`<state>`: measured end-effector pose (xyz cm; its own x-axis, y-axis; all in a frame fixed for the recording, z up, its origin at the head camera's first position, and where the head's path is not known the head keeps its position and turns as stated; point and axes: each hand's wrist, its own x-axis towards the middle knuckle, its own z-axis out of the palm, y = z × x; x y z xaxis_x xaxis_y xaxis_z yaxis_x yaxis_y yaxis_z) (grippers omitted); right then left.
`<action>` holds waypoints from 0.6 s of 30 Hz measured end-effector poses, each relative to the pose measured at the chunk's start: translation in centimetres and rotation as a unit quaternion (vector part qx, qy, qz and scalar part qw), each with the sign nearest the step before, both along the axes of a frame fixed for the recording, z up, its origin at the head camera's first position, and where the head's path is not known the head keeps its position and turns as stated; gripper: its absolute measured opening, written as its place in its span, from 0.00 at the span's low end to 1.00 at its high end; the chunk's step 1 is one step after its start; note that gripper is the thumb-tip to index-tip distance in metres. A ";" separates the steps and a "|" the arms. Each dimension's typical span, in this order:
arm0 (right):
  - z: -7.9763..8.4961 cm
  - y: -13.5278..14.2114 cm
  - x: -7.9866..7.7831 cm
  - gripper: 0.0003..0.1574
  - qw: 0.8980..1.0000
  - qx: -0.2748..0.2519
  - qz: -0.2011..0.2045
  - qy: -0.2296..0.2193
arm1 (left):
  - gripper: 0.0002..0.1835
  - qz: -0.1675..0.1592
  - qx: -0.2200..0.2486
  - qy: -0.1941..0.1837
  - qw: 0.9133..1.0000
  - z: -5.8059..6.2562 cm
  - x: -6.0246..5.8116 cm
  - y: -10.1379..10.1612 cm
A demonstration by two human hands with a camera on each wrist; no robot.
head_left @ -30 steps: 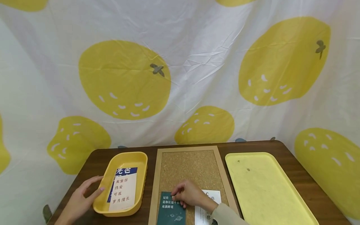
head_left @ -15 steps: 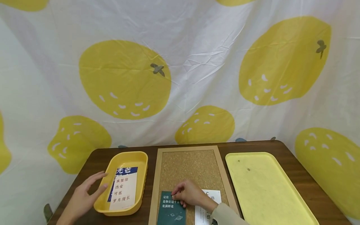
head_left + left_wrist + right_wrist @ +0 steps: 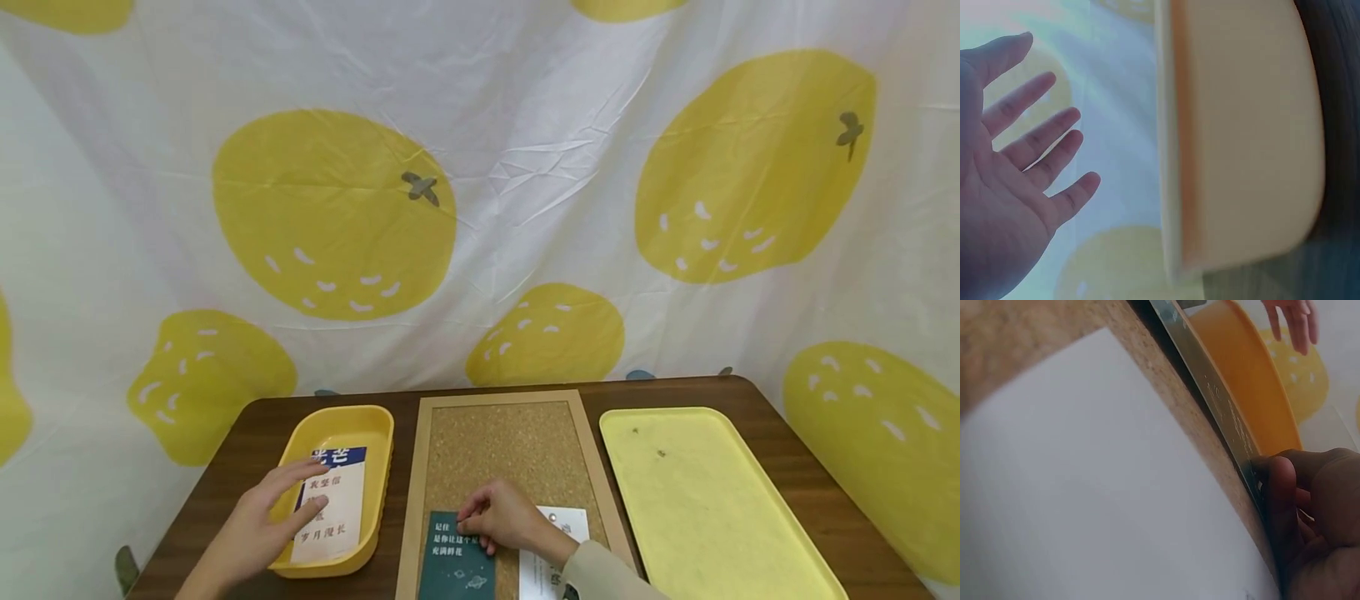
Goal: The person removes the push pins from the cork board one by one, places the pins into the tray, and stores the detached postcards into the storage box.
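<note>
Left hand (image 3: 258, 527): fingers were apart above yellow oblong tub (image 3: 384, 483);
Right hand (image 3: 510, 518): thumb met fingertip at dark-green rectangular card (image 3: 453, 577); we couldn't tell what they clamped;
Card: lay on wood-framed cork board (image 3: 502, 446)

rough cork board (image 3: 510, 450) under a smooth paper card (image 3: 453, 571); smooth plastic basin (image 3: 382, 487) left of the board, creased cloth (image 3: 525, 83) behind it.

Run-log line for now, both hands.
left hand: fingers spread above yellow bin | right hand: fingers curled at top of green card, grip unclear | white card: on corkboard, right of green card
</note>
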<state>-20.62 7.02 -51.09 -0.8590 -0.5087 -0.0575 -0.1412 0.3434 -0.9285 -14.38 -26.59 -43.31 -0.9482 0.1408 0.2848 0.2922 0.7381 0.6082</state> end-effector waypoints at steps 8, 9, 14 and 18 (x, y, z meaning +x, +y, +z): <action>0.2 0.0 0.0 0.03 1.000 0.000 0.003 -0.004 | 0.17 -0.076 -0.022 0.041 0.996 0.7 0.7 2.7; 0.2 0.0 0.0 0.03 1.000 0.000 0.003 -0.005 | 0.17 -0.083 -0.022 0.036 0.996 0.8 0.7 3.0; 0.3 0.0 0.1 0.03 1.000 0.000 0.005 -0.008 | 0.17 -0.102 -0.018 -0.021 0.994 1.0 1.0 4.3; 0.3 0.0 0.0 0.03 1.000 -0.001 0.007 -0.006 | 0.18 -0.134 -0.014 -0.052 0.990 1.0 1.0 5.2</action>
